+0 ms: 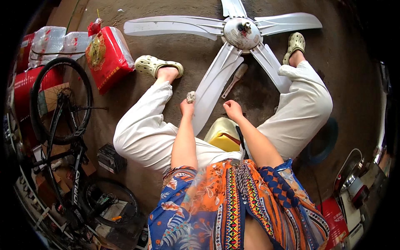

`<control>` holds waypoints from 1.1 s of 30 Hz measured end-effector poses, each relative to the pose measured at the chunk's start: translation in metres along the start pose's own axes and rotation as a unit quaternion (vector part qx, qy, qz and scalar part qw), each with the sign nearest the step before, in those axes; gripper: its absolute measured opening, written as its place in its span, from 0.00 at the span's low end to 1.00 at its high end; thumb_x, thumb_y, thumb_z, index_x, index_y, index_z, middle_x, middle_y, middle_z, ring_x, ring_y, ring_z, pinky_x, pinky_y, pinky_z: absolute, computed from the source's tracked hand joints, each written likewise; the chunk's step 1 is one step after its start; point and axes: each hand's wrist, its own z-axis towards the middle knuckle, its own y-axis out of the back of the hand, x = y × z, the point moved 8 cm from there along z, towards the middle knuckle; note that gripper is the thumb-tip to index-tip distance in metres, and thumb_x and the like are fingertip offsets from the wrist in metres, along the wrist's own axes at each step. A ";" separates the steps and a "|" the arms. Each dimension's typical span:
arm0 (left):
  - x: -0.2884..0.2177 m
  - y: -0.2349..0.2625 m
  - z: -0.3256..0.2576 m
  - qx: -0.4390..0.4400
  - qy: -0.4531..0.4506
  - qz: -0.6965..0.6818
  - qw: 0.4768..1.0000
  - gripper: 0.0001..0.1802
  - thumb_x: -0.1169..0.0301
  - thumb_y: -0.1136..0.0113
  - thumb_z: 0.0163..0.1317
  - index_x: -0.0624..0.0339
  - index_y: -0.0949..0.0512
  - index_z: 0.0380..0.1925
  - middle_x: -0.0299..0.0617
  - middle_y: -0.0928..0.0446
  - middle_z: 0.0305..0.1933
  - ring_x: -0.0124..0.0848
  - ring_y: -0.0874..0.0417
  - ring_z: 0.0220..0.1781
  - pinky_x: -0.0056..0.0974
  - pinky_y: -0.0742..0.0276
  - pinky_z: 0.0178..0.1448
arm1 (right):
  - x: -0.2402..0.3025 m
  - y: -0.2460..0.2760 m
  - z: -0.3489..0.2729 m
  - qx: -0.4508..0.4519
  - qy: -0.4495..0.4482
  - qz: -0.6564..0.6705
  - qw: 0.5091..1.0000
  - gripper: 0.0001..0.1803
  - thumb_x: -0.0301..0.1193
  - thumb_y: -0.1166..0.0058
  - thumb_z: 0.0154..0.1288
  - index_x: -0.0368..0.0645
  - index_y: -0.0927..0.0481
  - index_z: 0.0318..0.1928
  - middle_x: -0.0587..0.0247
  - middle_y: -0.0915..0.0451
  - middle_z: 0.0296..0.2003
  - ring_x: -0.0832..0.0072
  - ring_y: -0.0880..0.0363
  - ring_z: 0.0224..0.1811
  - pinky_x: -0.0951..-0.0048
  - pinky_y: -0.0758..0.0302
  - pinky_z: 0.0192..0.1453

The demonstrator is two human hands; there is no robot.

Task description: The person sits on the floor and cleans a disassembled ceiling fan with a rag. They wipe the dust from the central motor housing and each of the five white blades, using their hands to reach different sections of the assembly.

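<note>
A white ceiling fan lies on the floor ahead of me, its round, stained hub [241,34] ringed by several long blades. One blade [214,83] points toward me and runs between my two hands. My left hand [187,109] is closed around a small, crumpled greyish rag [191,97] at the left edge of that blade. To the right of the blade, apart from it, my right hand [233,110] has its fingers curled in; whatever they may hold is hidden. A pale-handled scrub brush [236,80] lies on the floor beyond my right hand.
Between my legs stands a yellow box-like object [223,135]. A black bicycle [66,121] fills the left side, near a red bag [109,56] and plastic-wrapped packs [48,46]. A small dark box [111,158] sits beside it. Right of me are a dark blue ring [325,141] and clutter.
</note>
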 end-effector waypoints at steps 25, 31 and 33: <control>-0.065 -0.028 -0.017 -0.040 -0.022 0.120 0.992 0.13 0.65 0.38 0.58 0.61 0.18 0.39 0.54 0.17 0.43 0.51 0.17 0.48 0.50 0.24 0.51 | -0.011 -0.001 -0.019 -0.014 0.010 -0.041 0.999 0.18 0.40 0.44 0.66 0.39 0.19 0.48 0.51 0.17 0.46 0.57 0.19 0.51 0.62 0.24 0.56; -0.064 -0.027 -0.022 -0.096 0.012 0.202 0.975 0.13 0.67 0.44 0.60 0.60 0.18 0.41 0.54 0.17 0.45 0.54 0.18 0.51 0.51 0.24 0.58 | -0.003 0.030 -0.054 -0.055 0.030 -0.076 0.995 0.16 0.38 0.43 0.63 0.39 0.18 0.45 0.49 0.17 0.43 0.57 0.18 0.48 0.60 0.23 0.53; -0.064 -0.026 -0.021 -0.099 0.040 0.166 0.980 0.14 0.66 0.44 0.60 0.59 0.17 0.41 0.54 0.18 0.46 0.53 0.18 0.52 0.52 0.26 0.60 | -0.003 0.042 -0.070 -0.085 0.059 -0.111 0.988 0.15 0.37 0.42 0.62 0.39 0.18 0.42 0.48 0.16 0.40 0.55 0.17 0.46 0.60 0.22 0.51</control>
